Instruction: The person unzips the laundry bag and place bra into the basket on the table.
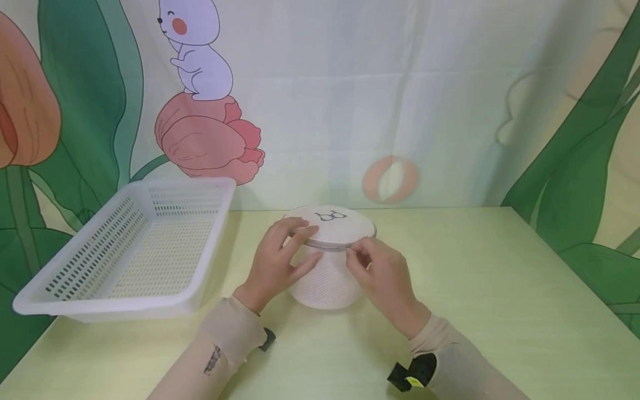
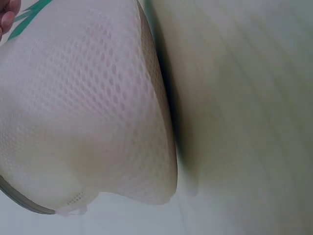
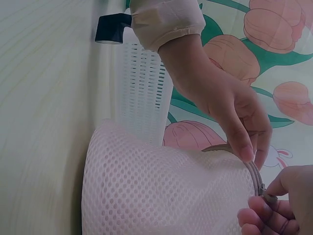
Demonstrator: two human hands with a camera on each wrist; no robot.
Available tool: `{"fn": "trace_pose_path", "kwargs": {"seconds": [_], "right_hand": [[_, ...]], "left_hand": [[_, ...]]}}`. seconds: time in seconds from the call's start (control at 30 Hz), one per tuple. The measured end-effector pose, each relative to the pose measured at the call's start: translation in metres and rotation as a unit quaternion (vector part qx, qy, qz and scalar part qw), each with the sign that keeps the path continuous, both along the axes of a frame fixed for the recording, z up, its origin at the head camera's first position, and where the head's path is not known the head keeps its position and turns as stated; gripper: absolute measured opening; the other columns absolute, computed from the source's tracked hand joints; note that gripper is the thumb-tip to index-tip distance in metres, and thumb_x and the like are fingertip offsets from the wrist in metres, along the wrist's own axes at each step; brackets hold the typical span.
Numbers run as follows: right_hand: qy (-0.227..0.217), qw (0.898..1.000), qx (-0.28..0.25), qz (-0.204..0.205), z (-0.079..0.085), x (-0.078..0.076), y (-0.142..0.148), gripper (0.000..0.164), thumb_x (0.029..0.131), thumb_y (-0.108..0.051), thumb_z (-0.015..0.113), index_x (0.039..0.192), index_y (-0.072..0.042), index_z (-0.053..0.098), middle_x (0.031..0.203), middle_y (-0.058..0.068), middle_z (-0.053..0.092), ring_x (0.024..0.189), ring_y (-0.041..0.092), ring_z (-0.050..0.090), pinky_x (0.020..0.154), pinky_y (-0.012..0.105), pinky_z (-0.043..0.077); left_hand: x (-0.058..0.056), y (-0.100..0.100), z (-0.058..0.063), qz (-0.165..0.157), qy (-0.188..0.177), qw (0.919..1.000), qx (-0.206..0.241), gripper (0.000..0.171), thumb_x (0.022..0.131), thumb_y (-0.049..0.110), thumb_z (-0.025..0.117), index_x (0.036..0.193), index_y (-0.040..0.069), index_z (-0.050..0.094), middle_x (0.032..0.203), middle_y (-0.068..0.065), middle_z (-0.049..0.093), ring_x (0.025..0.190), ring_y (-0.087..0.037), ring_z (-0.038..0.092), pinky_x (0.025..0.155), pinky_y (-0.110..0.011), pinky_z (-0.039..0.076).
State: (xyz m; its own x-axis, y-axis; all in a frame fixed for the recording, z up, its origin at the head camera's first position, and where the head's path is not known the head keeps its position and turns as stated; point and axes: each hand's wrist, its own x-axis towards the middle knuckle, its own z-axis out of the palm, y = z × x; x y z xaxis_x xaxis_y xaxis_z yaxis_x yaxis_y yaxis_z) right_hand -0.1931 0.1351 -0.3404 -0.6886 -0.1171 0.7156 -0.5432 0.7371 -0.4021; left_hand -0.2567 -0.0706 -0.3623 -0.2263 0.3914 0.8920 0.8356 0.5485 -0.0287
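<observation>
A white mesh laundry bag [image 1: 325, 286] stands upright on the table, its round top printed with a small dark line drawing. A grey zipper [image 1: 325, 245] runs around the top's edge. My left hand [image 1: 276, 258] holds the bag at the left of this edge, fingers over the top and thumb below the zipper. At the front right of the rim, my right hand [image 1: 385, 275] pinches the zipper pull [image 3: 269, 198] between thumb and finger. Close up in the left wrist view, the mesh side [image 2: 98, 98] bulges and its bottom edge rests at the tabletop.
A white plastic basket [image 1: 200, 283] with slotted walls stands on the table [image 1: 500, 311] to the left of the bag. Behind the table hangs a curtain [image 1: 320, 111] printed with flowers and a white animal.
</observation>
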Motion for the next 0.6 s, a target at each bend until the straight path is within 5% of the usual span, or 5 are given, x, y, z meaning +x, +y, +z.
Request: {"fn": "trace_pose_path", "kwargs": {"seconds": [0.6], "right_hand": [[-0.009,1.0,0.008,0.008,-0.001,0.001,-0.002,0.004,0.085,-0.006,0.064,0.081,-0.004,0.065,0.069,0.003,0.062,0.062,0.01,0.056,0.057,0.02,0.048]], "left_hand": [[0.015,0.02,0.003,0.005,-0.017,0.9996,-0.022,0.036,0.08,0.025,0.076,0.111,0.011,0.064,0.113,-0.014,0.06,0.11,-0.029,0.058,0.095,-0.039,0.05]]}}
